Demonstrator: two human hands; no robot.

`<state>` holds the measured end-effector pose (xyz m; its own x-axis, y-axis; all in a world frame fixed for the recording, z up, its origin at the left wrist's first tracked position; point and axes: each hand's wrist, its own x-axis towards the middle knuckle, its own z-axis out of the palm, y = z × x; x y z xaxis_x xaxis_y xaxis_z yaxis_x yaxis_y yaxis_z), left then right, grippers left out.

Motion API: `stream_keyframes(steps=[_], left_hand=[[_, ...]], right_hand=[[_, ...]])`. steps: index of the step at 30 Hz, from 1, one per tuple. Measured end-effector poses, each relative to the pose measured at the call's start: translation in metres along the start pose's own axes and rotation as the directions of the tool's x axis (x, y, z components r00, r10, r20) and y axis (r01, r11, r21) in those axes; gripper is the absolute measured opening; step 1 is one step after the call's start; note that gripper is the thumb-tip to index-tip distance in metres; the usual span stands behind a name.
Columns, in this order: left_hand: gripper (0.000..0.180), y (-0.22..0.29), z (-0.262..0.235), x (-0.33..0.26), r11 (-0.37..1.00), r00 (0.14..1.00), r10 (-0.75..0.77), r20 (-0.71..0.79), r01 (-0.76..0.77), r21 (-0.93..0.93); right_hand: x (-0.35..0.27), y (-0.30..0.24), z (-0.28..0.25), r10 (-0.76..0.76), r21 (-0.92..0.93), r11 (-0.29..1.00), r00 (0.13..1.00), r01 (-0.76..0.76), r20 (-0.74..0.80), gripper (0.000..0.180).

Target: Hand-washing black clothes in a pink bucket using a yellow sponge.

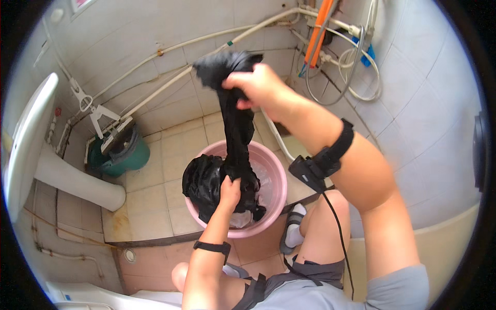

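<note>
Black cloth (237, 129): one part bunched in the pink basin (282, 192), hiding its left rim, another drawn up as a narrow length over the basin's far rim. My right hand (254, 89) is closed on the upper bunch, above and beyond that rim; my left hand (230, 193) grips the cloth inside the basin, where the length meets the pile. Handling, my read: soft, limp, no stiffness, not fragile. Sheen suggests it's wet, so probably heavier than it looks and a bit slippery. Best hold: a full fistful of gathered folds at each end of the length; a fingertip pinch would likely slide. Looks: plain black, deeply creased, shiny highlights on the pile at the basin's left, duller along the length. Top bunch is blurred, edges unclear. Can't tell garment type, or whether it's one piece or several. Something pale (241, 220) shows by the basin's near rim; can't tell what.
</note>
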<state>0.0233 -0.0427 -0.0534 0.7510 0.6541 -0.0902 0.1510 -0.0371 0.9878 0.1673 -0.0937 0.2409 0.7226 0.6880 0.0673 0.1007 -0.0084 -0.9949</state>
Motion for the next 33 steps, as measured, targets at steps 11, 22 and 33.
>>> stream_keyframes(steps=[11, 22, 33], left_hand=[[0.032, 0.032, -0.030, -0.007, 0.693, 0.933, -0.309, 0.187, 0.355, -0.627], [0.038, 0.075, -0.036, -0.005, 0.584, 0.949, -0.208, 0.237, 0.315, -0.749], [0.038, 0.110, -0.044, -0.016, 0.475, 0.975, -0.186, 0.119, 0.195, -0.858]], right_hand=[[-0.002, 0.268, 0.006, 0.362, -0.365, 0.870, 0.932, -0.331, 0.017, 0.061], [-0.071, 0.298, -0.019, -0.198, -0.500, 0.836, 0.974, 0.227, 0.112, 0.062], [-0.125, 0.223, 0.016, -0.587, -0.375, 0.765, 0.806, 0.523, -0.074, 0.037]])
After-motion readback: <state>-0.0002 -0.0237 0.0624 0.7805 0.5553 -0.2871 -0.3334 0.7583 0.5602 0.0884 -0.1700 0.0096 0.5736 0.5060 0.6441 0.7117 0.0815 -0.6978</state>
